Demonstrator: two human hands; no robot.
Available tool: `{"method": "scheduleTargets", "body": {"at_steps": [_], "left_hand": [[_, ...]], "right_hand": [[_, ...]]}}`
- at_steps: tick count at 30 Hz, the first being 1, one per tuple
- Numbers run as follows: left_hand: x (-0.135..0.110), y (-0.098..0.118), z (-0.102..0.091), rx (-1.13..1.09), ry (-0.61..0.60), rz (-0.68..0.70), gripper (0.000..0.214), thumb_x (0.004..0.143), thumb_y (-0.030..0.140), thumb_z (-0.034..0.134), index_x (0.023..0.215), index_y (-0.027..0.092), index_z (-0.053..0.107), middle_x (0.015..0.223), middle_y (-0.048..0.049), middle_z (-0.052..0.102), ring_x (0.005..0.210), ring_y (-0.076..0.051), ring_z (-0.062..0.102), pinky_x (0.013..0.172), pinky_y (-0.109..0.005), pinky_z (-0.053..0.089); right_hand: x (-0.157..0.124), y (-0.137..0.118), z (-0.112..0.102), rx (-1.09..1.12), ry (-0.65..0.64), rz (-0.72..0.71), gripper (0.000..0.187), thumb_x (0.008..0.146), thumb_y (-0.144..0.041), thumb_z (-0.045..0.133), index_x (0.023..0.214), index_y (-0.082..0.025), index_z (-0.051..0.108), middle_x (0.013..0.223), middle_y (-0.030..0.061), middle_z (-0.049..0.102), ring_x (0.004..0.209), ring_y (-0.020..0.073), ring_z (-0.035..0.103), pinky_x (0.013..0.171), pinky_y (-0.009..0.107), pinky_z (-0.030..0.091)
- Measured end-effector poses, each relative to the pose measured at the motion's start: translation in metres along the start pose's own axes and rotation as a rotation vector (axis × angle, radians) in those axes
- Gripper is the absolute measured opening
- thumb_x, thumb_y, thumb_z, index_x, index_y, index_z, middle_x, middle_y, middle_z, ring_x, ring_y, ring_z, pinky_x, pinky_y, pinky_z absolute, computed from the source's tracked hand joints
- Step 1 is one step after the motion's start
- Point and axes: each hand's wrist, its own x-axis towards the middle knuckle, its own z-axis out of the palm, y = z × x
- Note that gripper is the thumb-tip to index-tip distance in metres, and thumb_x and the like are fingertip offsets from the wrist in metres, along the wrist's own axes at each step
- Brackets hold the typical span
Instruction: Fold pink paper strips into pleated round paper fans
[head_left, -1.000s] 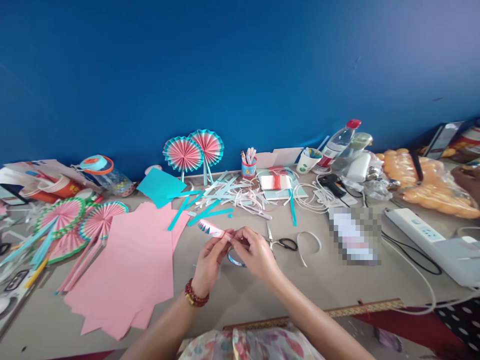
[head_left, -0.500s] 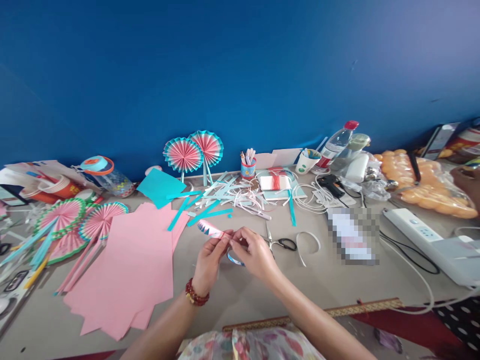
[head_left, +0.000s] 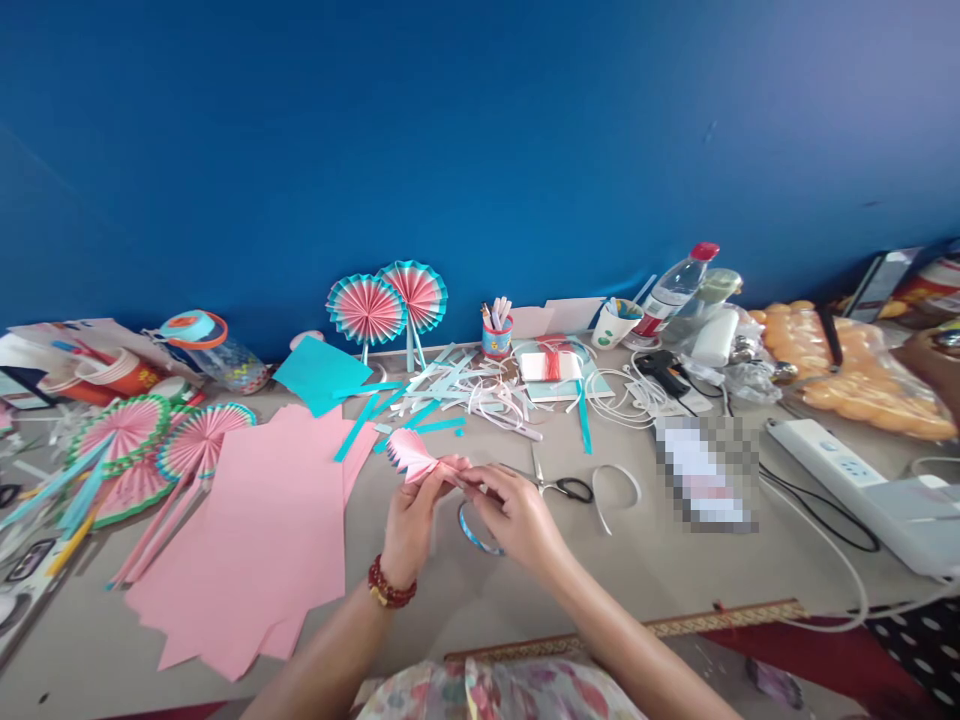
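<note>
Both my hands meet over the middle of the grey table [head_left: 675, 570]. My left hand [head_left: 411, 520], with a red bead bracelet at the wrist, pinches a pleated pink paper piece [head_left: 415, 458] with a teal-striped edge, which fans out to the upper left. My right hand [head_left: 517, 515] is closed on the same paper at its narrow end. A thin blue-and-white strip loop [head_left: 474, 532] hangs under my right fingers. Scissors [head_left: 561, 486] lie just right of my right hand.
Pink paper sheets [head_left: 262, 540] lie to the left, with finished pink-and-teal fans [head_left: 135, 450] beyond them; two fans [head_left: 386, 305] stand by the blue wall. Cut strips [head_left: 450, 395], a pen cup [head_left: 497, 335], a bottle [head_left: 675, 285], a glue gun [head_left: 664, 368] and a power strip [head_left: 832, 460] crowd the back and right.
The folded pink paper has spread from a narrow bundle into a small fan. Both hands shifted slightly lower, and the strip loop dropped with them.
</note>
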Motion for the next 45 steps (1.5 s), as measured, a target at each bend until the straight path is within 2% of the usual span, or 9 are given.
{"method": "scheduleTargets", "body": {"at_steps": [6,12,16,20,27,30,33,38,45], "left_hand": [[-0.001,0.004,0.000,0.008,0.027,-0.019,0.019,0.081,0.037,0.068,0.080,0.020,0.076,0.102,-0.0081,0.075,0.105,-0.028,0.067,0.093,-0.040,0.053],[0.000,0.006,-0.002,0.019,0.026,-0.018,0.019,0.080,0.039,0.067,0.077,0.022,0.076,0.103,-0.0083,0.075,0.103,-0.029,0.067,0.087,-0.040,0.055],[0.002,0.004,-0.007,0.011,0.025,-0.012,0.021,0.080,0.039,0.069,0.082,0.019,0.075,0.102,-0.0096,0.075,0.102,-0.031,0.068,0.086,-0.041,0.055],[0.004,0.004,-0.012,0.003,0.016,-0.022,0.027,0.080,0.039,0.069,0.094,0.016,0.074,0.101,-0.0106,0.075,0.099,-0.029,0.070,0.089,-0.042,0.054],[0.003,0.009,-0.010,0.014,0.036,-0.077,0.036,0.077,0.043,0.072,0.097,0.013,0.073,0.101,-0.0132,0.075,0.102,-0.032,0.068,0.086,-0.042,0.055],[0.004,0.009,-0.011,0.011,0.032,-0.100,0.037,0.077,0.044,0.071,0.098,0.013,0.072,0.102,-0.0135,0.075,0.102,-0.032,0.068,0.088,-0.043,0.055],[0.005,0.007,-0.013,0.000,0.014,-0.125,0.037,0.078,0.044,0.070,0.099,0.014,0.071,0.102,-0.0135,0.075,0.101,-0.032,0.069,0.089,-0.044,0.054],[0.007,0.006,-0.016,-0.009,0.015,-0.153,0.035,0.078,0.042,0.070,0.097,0.013,0.071,0.107,-0.0151,0.074,0.102,-0.032,0.069,0.088,-0.042,0.054],[0.006,0.008,-0.017,-0.033,-0.001,-0.161,0.034,0.079,0.041,0.069,0.100,0.014,0.071,0.105,-0.0141,0.074,0.102,-0.032,0.069,0.090,-0.043,0.053]], "right_hand": [[-0.004,-0.003,0.002,-0.010,-0.016,0.045,0.024,0.090,-0.019,0.050,0.107,-0.024,0.067,0.095,0.0041,0.071,0.076,0.0171,0.065,0.064,0.023,0.047],[-0.007,-0.005,0.005,-0.021,-0.026,0.053,0.030,0.089,-0.020,0.050,0.115,-0.024,0.064,0.089,0.0040,0.073,0.075,0.0185,0.068,0.070,0.025,0.050],[-0.010,-0.001,0.008,-0.011,-0.029,0.050,0.036,0.089,-0.021,0.049,0.123,-0.026,0.059,0.092,0.0037,0.074,0.080,0.0194,0.070,0.071,0.025,0.051],[-0.010,-0.001,0.005,-0.063,0.012,0.071,0.050,0.088,-0.023,0.051,0.138,-0.026,0.046,0.088,0.0015,0.075,0.068,0.0169,0.068,0.059,0.022,0.048],[-0.008,0.001,0.003,-0.063,0.022,0.052,0.043,0.088,-0.024,0.052,0.131,-0.025,0.051,0.092,0.0027,0.076,0.070,0.0172,0.067,0.057,0.022,0.046],[-0.008,0.006,0.005,-0.001,0.018,0.078,0.042,0.087,-0.023,0.052,0.129,-0.025,0.049,0.094,0.0026,0.075,0.059,0.0139,0.063,0.053,0.022,0.045],[-0.006,0.010,0.007,0.101,-0.010,0.117,0.046,0.086,-0.020,0.052,0.131,-0.025,0.045,0.098,0.0023,0.073,0.043,0.0084,0.052,0.044,0.020,0.041],[-0.003,0.011,0.007,0.247,-0.068,0.143,0.049,0.087,-0.022,0.049,0.135,-0.025,0.037,0.107,0.0039,0.070,0.036,0.0047,0.045,0.038,0.020,0.039],[-0.004,0.012,0.008,0.231,-0.062,0.117,0.051,0.088,-0.021,0.049,0.137,-0.025,0.036,0.110,0.0067,0.070,0.042,0.0060,0.051,0.041,0.019,0.040]]}}
